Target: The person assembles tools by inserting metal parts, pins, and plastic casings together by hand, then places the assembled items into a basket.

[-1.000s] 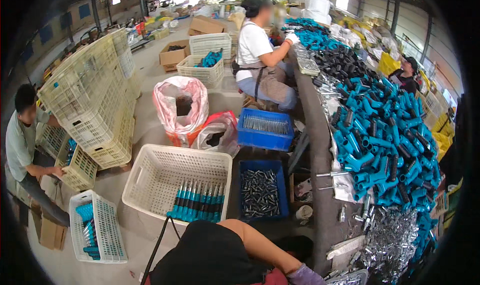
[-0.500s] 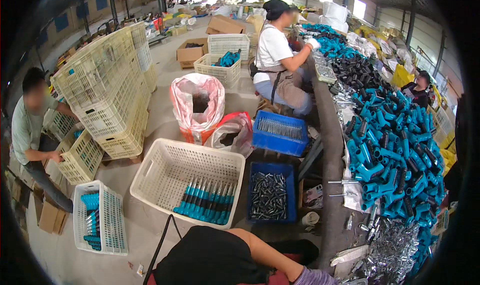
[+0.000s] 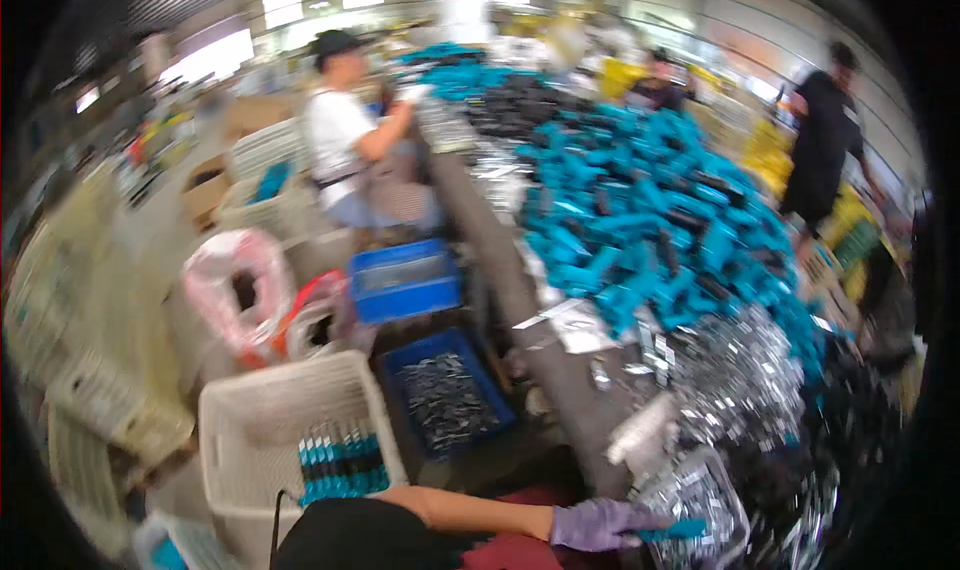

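My left hand [image 3: 602, 525], in a purple glove, reaches in from the lower edge with its fingers closed around a teal plastic handle [image 3: 678, 530]. Motion blurs the hand, and the handle's inner end is hidden in the glove. Below and behind that handle is a light plastic basket [image 3: 738, 505] of shiny metal parts. A pile of silvery metal pieces [image 3: 735, 370] lies just beyond it on the bench. My right hand is out of view.
A large heap of teal and black handles [image 3: 650, 220] covers the bench. To the left stand a white crate [image 3: 235, 420] holding teal-handled tools, a blue bin [image 3: 395, 355] of small metal parts and another blue bin [image 3: 405, 305]. One person [image 3: 345, 130] sits working; another [image 3: 825, 140] stands right.
The view has swung right, so the bench and heap sit further left. My gloved left hand, barely showing before, is now visible with the teal handle. A standing person has appeared at right.
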The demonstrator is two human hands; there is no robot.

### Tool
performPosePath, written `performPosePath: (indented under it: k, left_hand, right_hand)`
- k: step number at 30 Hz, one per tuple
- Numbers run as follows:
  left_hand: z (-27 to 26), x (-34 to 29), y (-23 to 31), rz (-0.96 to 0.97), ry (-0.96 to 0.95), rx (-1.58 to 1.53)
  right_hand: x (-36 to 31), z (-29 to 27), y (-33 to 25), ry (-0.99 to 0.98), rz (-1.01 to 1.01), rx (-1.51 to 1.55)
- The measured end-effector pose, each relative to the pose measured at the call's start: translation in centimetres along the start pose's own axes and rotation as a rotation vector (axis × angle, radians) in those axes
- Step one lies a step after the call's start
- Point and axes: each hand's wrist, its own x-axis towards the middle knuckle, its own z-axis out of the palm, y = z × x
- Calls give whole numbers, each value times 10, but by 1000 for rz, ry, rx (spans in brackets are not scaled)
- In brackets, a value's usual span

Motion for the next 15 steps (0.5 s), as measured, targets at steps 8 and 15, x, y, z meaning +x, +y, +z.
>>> performPosePath:
  k: [8,15]
  left_hand:
    - [-7,9,-11,-158,-185,-280]
    - [-15,12,-4,-481,-130,-579]
  right_hand:
    - [-28,-16,-31,632,-91,284]
    - [-37,-23,-40,370,-30,106]
